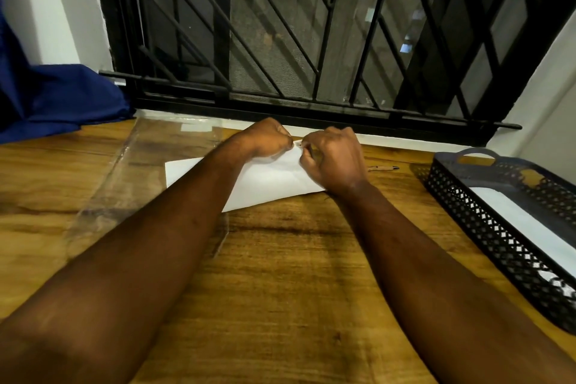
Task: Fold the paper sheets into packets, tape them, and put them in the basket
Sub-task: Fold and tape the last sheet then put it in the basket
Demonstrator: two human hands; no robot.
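Observation:
A white folded paper sheet (265, 179) lies on the wooden table (280, 274) near its far edge. My left hand (268, 138) and my right hand (333, 159) meet above the sheet's far edge, fingers curled, pinching something small and pale between them; it could be tape or the paper's edge, I cannot tell which. A black lattice basket (486, 227) stands at the right, holding a white folded packet (526, 215).
A clear plastic sleeve (131, 171) lies flat at the left of the sheet. A pen (381, 168) rests beyond my right hand. Blue cloth (53, 100) covers the far left corner. A barred black window grille (296, 40) rises right behind the table.

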